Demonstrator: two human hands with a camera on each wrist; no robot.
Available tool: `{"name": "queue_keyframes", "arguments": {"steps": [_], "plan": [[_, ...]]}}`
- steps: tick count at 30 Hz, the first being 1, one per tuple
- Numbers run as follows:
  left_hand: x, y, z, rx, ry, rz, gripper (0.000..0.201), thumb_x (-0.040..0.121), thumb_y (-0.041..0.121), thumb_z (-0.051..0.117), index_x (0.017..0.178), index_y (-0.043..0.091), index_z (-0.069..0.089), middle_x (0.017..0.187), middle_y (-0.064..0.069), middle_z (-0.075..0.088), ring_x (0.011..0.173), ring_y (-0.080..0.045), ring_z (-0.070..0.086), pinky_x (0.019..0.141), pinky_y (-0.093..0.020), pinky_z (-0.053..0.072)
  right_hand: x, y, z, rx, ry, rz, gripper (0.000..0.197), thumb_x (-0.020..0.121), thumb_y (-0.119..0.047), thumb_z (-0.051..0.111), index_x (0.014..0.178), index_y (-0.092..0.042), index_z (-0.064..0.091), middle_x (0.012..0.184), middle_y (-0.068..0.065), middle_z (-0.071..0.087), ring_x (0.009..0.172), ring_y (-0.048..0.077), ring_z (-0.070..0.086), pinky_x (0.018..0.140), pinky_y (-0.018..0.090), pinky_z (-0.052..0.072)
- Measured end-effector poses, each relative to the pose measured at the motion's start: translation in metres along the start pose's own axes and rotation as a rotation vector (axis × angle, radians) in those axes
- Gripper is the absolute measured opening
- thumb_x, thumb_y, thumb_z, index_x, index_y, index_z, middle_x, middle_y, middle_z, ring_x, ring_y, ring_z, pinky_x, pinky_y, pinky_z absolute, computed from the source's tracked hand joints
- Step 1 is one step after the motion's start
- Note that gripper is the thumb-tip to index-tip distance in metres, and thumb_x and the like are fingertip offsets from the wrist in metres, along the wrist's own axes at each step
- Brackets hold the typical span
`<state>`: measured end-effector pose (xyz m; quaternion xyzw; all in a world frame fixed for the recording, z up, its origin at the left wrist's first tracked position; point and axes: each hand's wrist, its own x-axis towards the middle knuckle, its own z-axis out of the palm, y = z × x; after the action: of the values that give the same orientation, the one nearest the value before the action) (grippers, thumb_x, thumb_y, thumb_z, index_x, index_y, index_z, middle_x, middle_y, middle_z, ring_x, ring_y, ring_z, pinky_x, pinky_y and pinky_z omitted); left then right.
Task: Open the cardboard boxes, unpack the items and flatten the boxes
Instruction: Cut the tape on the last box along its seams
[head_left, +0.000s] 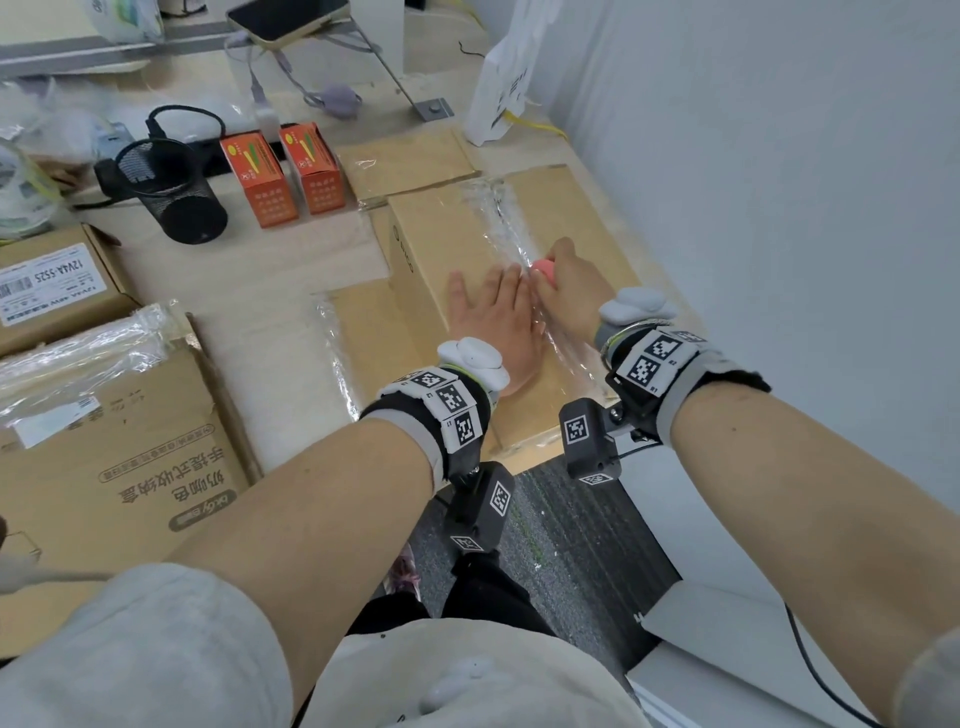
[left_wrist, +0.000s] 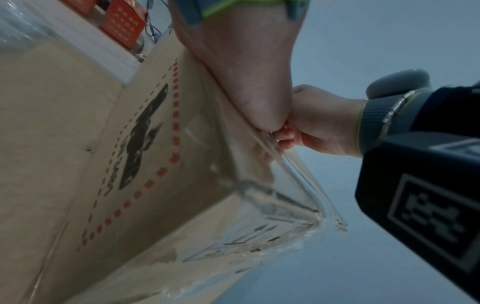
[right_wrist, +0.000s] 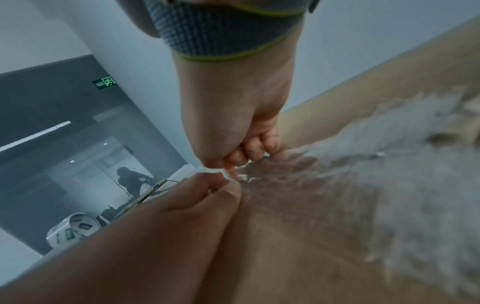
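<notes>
The left hand (head_left: 496, 322) lies flat, fingers straight and spread, palm pressed on the top of a brown cardboard box sealed with clear shiny tape (head_left: 467, 244); this box sits directly under both hands, at the near right end of the pale wooden table (head_left: 291, 260). The right hand (head_left: 569, 288) is curled into a fist round a small pink-handled tool (head_left: 544, 270), touching the left hand's fingers and set down on the strip of clear tape (head_left: 506, 218) that runs along the box's top seam; the tool's tip cannot be made out. From the right wrist view the curled fingers (right_wrist: 253, 150) rest on the crinkled tape; from the left wrist view the box's side shows a dark printed figure ringed by red dashes (left_wrist: 145, 148).

Beyond the left hand stand two orange cartons (head_left: 283, 174), and further left a black mesh pen holder (head_left: 171, 195) lies tilted; well left of the left forearm lie a large flat printed cardboard box (head_left: 119, 452) and a smaller labelled one (head_left: 57, 286).
</notes>
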<state>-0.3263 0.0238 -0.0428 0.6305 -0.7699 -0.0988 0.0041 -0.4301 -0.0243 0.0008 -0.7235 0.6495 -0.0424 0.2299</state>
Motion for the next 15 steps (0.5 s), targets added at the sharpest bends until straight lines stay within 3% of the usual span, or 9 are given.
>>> {"name": "queue_keyframes", "arguments": {"steps": [10,15], "plan": [[-0.0003,-0.0024,-0.0012,-0.008,-0.009,0.008,0.059,0.1,0.04,0.018,0.152,0.012,0.015,0.16,-0.003,0.012,0.148,-0.021,0.007,0.114,-0.06,0.003,-0.0047,0.0041,0.0031,-0.007,0.018,0.005,0.03,0.101,-0.023,0.039,0.117,0.002,0.039,0.089,0.008,0.053,0.078,0.025,0.05,0.066,0.03,0.035],[-0.0073,0.0023,-0.0025,-0.016,-0.003,0.007,0.06,0.101,0.04,0.02,0.152,0.01,0.015,0.16,-0.004,0.013,0.148,-0.02,0.008,0.116,-0.057,0.002,-0.0095,0.0079,0.0052,0.041,0.049,-0.013,0.028,0.1,-0.023,0.038,0.116,0.001,0.041,0.092,0.014,0.06,0.082,0.033,0.057,0.073,0.04,0.045]]}}
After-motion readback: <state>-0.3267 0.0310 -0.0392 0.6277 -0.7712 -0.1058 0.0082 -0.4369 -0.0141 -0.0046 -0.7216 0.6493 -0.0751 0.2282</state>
